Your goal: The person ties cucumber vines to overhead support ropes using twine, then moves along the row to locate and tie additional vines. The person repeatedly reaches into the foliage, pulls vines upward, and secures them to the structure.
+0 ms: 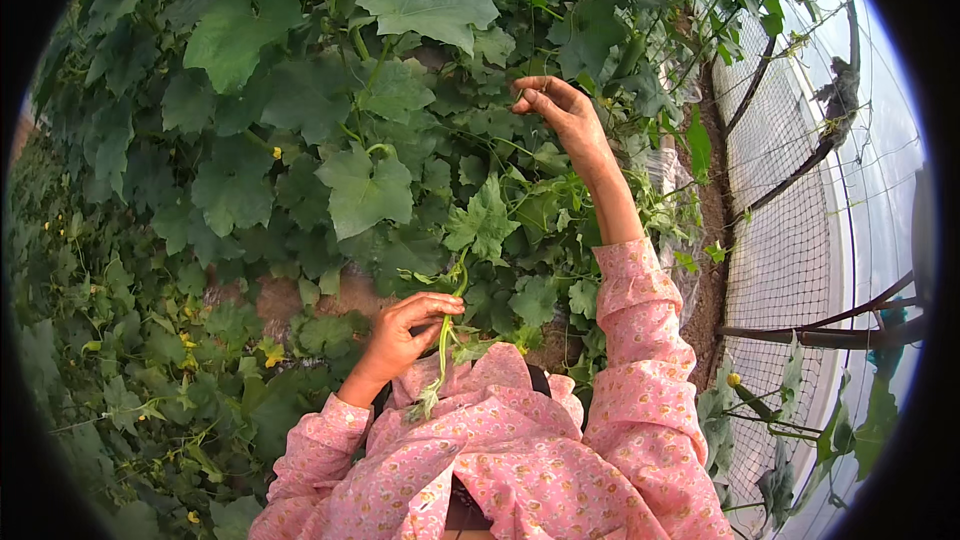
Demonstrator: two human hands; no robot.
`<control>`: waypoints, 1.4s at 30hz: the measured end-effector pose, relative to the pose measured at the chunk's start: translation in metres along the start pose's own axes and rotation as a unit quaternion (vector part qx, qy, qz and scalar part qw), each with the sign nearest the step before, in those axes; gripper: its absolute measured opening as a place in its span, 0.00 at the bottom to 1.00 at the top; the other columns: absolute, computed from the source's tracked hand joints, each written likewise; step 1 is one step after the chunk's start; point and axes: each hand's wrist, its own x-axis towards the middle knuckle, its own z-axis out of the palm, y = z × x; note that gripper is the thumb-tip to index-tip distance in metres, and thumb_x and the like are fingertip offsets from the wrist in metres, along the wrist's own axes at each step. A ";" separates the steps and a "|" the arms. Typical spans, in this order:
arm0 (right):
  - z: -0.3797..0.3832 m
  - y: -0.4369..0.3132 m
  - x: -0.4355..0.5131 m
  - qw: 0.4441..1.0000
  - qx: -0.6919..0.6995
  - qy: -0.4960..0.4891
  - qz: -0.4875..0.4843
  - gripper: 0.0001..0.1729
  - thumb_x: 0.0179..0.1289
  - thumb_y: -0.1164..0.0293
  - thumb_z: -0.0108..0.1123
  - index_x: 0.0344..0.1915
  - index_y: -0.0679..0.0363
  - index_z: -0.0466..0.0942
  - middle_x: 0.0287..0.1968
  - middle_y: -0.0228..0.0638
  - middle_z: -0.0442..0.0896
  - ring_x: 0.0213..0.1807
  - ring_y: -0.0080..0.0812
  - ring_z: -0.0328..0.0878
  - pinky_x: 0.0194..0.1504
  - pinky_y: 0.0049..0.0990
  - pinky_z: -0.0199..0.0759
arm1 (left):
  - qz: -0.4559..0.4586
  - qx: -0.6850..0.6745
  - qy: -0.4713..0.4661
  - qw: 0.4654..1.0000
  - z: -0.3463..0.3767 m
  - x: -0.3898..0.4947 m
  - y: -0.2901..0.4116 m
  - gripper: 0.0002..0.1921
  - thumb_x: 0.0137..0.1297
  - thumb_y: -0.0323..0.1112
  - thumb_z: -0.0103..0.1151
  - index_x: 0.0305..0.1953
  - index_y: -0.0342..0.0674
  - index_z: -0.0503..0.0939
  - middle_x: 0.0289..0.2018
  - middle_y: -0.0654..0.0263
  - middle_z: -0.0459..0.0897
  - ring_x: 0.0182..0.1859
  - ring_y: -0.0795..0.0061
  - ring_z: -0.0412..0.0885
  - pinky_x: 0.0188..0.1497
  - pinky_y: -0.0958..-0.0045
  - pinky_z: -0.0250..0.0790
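My left hand point(409, 330) is in front of my chest, its fingers closed on a cut-looking length of green vine stem point(444, 349). Small leaves hang from the stem's lower end, and a lobed leaf point(484, 221) shows just above its upper end. Farther up and to the right, my right hand point(562, 109) reaches into the foliage. Its thumb and forefinger are pinched together, with a small bit of green vine point(517, 95) at the fingertips. Broad gourd-type leaves point(371, 191) lie between and beyond both hands.
Dense climbing vines with yellow flowers point(274, 352) fill the left side. On the right, a dark mesh net point(780, 255) runs along pale sheeting, crossed by brown poles point(825, 336). A young fruit point(754, 401) with a yellow tip hangs at lower right. Bare soil point(705, 300) edges the plants.
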 end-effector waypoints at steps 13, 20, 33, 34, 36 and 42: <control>0.122 0.033 -0.260 0.810 0.360 -0.381 0.265 0.15 0.77 0.65 0.54 0.45 0.67 0.80 0.48 0.42 0.83 0.54 0.37 0.82 0.57 0.33 0.76 | -0.075 -0.039 0.135 0.987 0.003 0.038 -0.023 0.07 0.64 0.18 0.62 0.41 0.33 0.76 0.43 0.62 0.86 0.46 0.76 0.86 0.49 0.74 0.79; 0.077 0.032 -0.206 0.980 -0.149 -0.070 0.109 0.06 0.63 0.77 0.65 0.40 0.65 0.79 0.33 0.40 0.83 0.35 0.30 0.81 0.40 0.27 0.74 | 0.143 0.157 0.023 0.977 0.024 0.052 0.015 0.11 0.58 0.19 0.64 0.42 0.36 0.83 0.47 0.60 0.87 0.49 0.62 0.86 0.51 0.68 0.79; 0.063 -0.004 -0.178 0.986 -0.164 -0.028 0.006 0.13 0.53 0.83 0.72 0.38 0.66 0.80 0.35 0.31 0.85 0.37 0.21 0.82 0.39 0.21 0.74 | 0.058 -0.025 -0.012 0.998 0.006 0.048 0.002 0.05 0.66 0.23 0.63 0.41 0.29 0.82 0.46 0.59 0.84 0.47 0.70 0.86 0.51 0.72 0.80; 0.064 -0.005 -0.180 0.980 -0.193 -0.025 0.042 0.14 0.51 0.85 0.72 0.38 0.66 0.80 0.38 0.34 0.86 0.41 0.24 0.83 0.44 0.23 0.76 | 0.061 -0.020 -0.017 0.998 0.005 0.047 0.001 0.05 0.67 0.23 0.62 0.41 0.29 0.82 0.46 0.59 0.84 0.47 0.71 0.86 0.51 0.72 0.80; 0.069 -0.006 -0.182 0.983 -0.182 0.003 -0.018 0.14 0.50 0.84 0.73 0.38 0.66 0.81 0.38 0.35 0.86 0.40 0.26 0.84 0.44 0.24 0.76 | 0.058 -0.023 -0.027 0.998 0.003 0.047 0.000 0.04 0.67 0.23 0.62 0.41 0.29 0.82 0.46 0.60 0.84 0.47 0.71 0.86 0.52 0.72 0.80; 0.082 -0.005 -0.187 0.991 -0.118 -0.010 -0.068 0.14 0.51 0.78 0.73 0.39 0.63 0.83 0.43 0.36 0.88 0.53 0.37 0.81 0.57 0.34 0.72 | 0.023 -0.043 -0.059 0.997 -0.003 0.048 -0.002 0.04 0.66 0.22 0.63 0.40 0.30 0.82 0.43 0.62 0.84 0.48 0.73 0.83 0.52 0.70 0.76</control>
